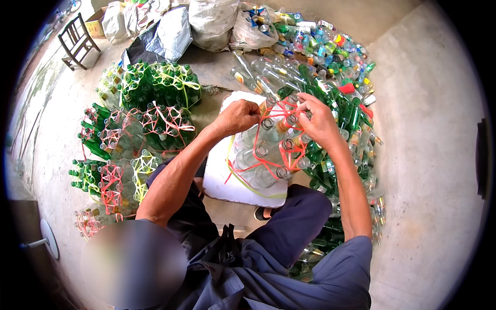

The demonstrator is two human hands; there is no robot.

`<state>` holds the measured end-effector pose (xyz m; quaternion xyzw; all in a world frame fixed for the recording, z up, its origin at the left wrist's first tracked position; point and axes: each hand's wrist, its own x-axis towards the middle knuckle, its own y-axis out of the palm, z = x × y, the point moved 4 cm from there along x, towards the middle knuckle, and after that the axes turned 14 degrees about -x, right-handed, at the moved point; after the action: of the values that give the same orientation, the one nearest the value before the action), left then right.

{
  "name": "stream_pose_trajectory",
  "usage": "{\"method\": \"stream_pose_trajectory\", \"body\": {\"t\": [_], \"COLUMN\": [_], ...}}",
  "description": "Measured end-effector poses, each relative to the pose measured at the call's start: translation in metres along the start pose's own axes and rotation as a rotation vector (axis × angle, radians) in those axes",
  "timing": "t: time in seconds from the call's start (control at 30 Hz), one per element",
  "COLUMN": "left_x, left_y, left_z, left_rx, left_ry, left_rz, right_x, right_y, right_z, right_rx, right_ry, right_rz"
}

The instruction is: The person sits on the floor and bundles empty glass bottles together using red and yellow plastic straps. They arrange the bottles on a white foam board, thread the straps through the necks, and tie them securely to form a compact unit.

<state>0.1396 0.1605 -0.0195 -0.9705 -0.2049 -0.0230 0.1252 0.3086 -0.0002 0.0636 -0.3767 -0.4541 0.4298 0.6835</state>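
Note:
Several clear glass bottles (248, 159) stand bunched on a white board (221, 178) before me. Red plastic strapping (267, 162) laces around their necks, and a yellow-green strap (231, 155) runs low around the bunch. My left hand (242, 115) is at the bunch's upper left, its fingertips pinched together on the red strapping beside a bottle neck. At the upper right, my right hand (316, 116) has bent fingers around the bottle mouths, close to the red strapping; whether it grips the strapping cannot be told.
Tied bundles of green bottles (155, 85) and clear ones stand at the left. Loose glass bottles (271, 73) and a heap of plastic bottles (329, 46) lie behind and to the right. White sacks (213, 23) and a wooden chair (77, 42) are farther back.

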Motion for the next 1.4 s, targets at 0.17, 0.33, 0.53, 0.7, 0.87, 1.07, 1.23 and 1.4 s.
{"method": "stream_pose_trajectory", "body": {"t": [0.17,0.33,0.53,0.7,0.87,1.07,1.23,1.4], "left_x": [-0.001,-0.001,-0.009,-0.023,-0.033,-0.044,-0.049,-0.046], "left_y": [0.004,0.014,0.020,0.016,0.011,0.012,0.012,0.015], "left_z": [0.004,0.014,0.016,0.017,0.027,0.016,0.016,0.015], "left_rx": [-0.089,-0.329,-0.754,-1.010,-1.053,-0.993,-1.041,-1.047], "left_ry": [-0.084,-0.146,-0.372,-0.439,-0.465,-0.390,-0.365,-0.373], "left_rz": [-0.041,-0.101,-0.172,-0.238,-0.292,-0.298,-0.271,-0.285], "right_x": [-0.021,-0.032,-0.035,-0.037,-0.038,-0.029,0.012,0.045], "right_y": [-0.006,-0.002,0.001,0.003,0.000,-0.008,0.001,0.040], "right_z": [0.023,0.032,0.046,0.037,0.034,0.031,0.053,0.046], "right_rx": [-0.095,-0.232,-0.371,-0.252,-0.117,-0.087,-0.266,-0.224], "right_ry": [-0.052,-0.140,-0.237,-0.223,-0.140,-0.070,-0.175,-0.006], "right_rz": [-0.156,-0.140,-0.077,-0.066,-0.154,-0.230,-0.297,-0.055]}}
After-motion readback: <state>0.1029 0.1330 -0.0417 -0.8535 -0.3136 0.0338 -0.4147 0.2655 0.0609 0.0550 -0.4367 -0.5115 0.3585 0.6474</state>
